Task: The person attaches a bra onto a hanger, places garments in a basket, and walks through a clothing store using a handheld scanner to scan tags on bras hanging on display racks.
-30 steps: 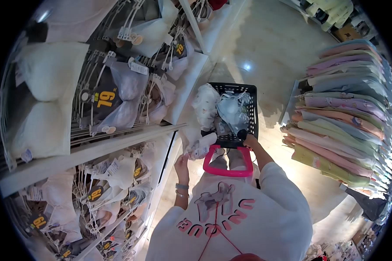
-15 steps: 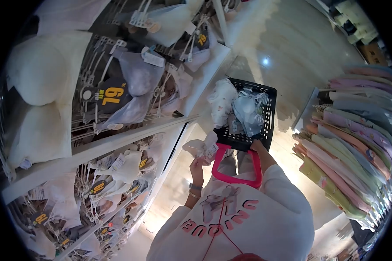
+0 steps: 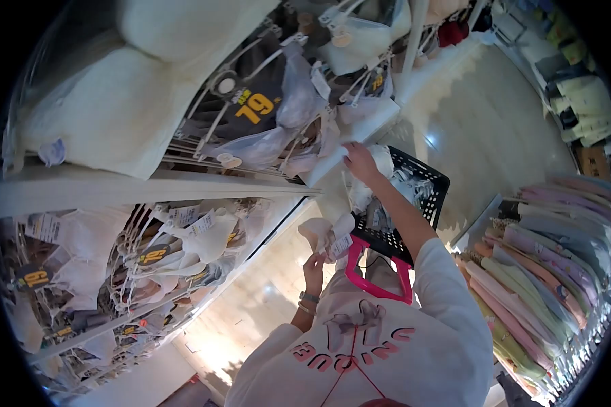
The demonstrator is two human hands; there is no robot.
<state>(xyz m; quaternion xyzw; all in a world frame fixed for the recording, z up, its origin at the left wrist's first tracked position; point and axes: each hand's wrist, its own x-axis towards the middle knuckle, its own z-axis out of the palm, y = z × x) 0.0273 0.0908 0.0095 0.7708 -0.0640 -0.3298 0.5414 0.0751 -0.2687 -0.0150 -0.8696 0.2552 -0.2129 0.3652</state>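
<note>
My left hand (image 3: 313, 266) is closed on a light beige bra (image 3: 321, 235) with a white paper tag, held beside the near end of the basket. My right hand (image 3: 361, 161) reaches over the far left part of the basket, close to the edge of the white rack shelf. Its fingers stretch to the left, and nothing shows in them. Below that arm is a black plastic shopping basket (image 3: 436, 186) with a pink handle (image 3: 380, 288). White and pale blue garments (image 3: 414, 186) lie in it, partly hidden by my forearm.
At the left, racks hold bras on hangers, with a black price sign (image 3: 254, 107) reading 79 among them. A white shelf beam (image 3: 149, 193) separates the upper and lower rows. Folded pastel clothes (image 3: 529, 271) hang at the right. Pale floor (image 3: 482, 115) runs between.
My right hand has left the basket's handle end and moved forward and left over the basket. My left hand still holds the bra. The view has shifted, with the racks appearing further right.
</note>
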